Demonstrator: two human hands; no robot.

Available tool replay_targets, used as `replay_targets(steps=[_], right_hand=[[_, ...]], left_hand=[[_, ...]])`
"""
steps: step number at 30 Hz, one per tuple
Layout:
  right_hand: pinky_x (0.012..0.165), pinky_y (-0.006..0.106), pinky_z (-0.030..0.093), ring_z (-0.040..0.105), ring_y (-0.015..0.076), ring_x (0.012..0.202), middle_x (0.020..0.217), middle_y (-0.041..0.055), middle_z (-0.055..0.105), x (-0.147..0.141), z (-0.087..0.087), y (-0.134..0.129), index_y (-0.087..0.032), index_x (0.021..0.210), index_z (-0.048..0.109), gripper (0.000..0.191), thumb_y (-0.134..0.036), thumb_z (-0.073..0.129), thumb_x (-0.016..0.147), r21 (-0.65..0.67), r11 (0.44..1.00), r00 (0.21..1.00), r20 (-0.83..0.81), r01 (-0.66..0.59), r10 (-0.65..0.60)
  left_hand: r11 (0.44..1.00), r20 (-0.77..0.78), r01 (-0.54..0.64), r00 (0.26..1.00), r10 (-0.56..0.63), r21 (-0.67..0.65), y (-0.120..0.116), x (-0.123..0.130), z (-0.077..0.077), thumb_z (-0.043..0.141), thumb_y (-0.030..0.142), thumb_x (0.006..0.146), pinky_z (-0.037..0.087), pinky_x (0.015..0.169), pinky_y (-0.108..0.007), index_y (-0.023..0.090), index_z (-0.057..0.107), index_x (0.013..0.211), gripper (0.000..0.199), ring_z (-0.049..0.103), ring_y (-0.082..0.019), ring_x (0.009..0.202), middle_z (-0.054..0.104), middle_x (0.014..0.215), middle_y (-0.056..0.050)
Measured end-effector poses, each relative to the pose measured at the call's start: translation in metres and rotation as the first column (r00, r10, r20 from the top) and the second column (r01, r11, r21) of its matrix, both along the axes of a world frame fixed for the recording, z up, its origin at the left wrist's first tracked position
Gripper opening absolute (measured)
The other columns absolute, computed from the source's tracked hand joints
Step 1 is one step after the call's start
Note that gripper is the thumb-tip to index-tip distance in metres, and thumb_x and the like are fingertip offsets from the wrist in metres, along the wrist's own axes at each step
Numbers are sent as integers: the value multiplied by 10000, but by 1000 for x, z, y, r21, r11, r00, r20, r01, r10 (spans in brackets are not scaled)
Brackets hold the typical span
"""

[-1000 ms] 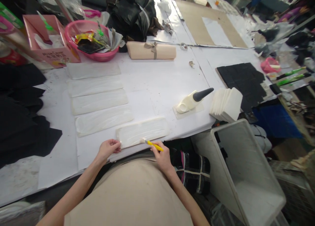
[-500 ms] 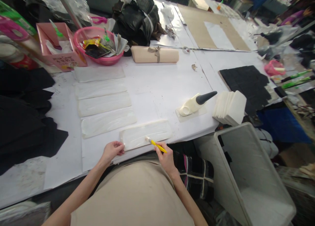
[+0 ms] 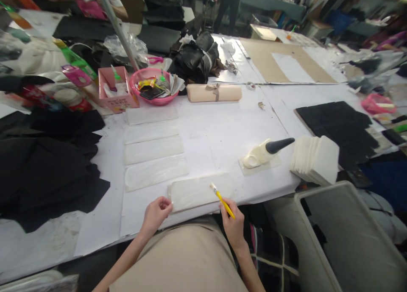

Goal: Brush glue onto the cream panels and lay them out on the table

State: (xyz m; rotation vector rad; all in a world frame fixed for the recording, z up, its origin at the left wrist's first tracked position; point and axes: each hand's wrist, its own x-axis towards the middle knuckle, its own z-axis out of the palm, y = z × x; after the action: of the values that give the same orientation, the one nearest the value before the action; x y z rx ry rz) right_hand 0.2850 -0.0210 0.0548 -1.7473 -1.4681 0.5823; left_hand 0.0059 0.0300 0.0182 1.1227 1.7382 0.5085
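Note:
My right hand point(image 3: 233, 224) grips a small yellow-handled brush point(image 3: 225, 204). Its bristles rest on the upper right part of a white rectangular panel point(image 3: 193, 192), which has a wet-looking, streaky surface. At the panel's lower left corner my left hand point(image 3: 157, 217) pinches the edge between thumb and fingers. Several similar whitish strips point(image 3: 154, 150) lie in a column beyond it to the left. To the right, a cream bottle with a black conical nozzle point(image 3: 262, 153) lies tilted on a clear sheet.
A stack of white pieces point(image 3: 314, 158) stands at the table's right edge, above a grey bin point(image 3: 346, 237). Black sheets point(image 3: 47, 165) cover the left side. Behind are a pink box point(image 3: 116, 90), a pink basin point(image 3: 159, 100) and a tied beige roll point(image 3: 214, 93).
The brush has moved right along the panel, from its middle toward its right end. My left hand stays at the corner. The camera view has shifted left and up.

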Motion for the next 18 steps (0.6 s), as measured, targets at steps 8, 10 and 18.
replay_targets(steps=[8,10,18], right_hand=[[713,308,567,702,197,725,901,89,707,29,4,11,-164,1043,616,319,-434,572,878,-52,924,904,-195,379,-381],[710,317,575,705,206,726,908,98,709,36,3,13,-158,1060,609,373,-473,580,862,-77,890,858,-239,449,-454],[620,292,607,709,214,632,887,104,710,59,-12,18,-144,1000,626,540,-598,682,714,-79,760,694,-355,645,-626]], left_hand=[[993,231,16,972,-42,115,27,11,43,654,294,613,478,611,-262,220,562,587,121,617,-173,676,683,754,-30],[995,338,46,938,-73,88,40,16,54,661,281,613,486,643,-271,216,535,573,147,627,-179,710,691,786,-43],[963,505,170,825,-255,209,137,47,107,712,320,640,447,589,-257,203,528,597,222,584,-169,709,647,810,-66]])
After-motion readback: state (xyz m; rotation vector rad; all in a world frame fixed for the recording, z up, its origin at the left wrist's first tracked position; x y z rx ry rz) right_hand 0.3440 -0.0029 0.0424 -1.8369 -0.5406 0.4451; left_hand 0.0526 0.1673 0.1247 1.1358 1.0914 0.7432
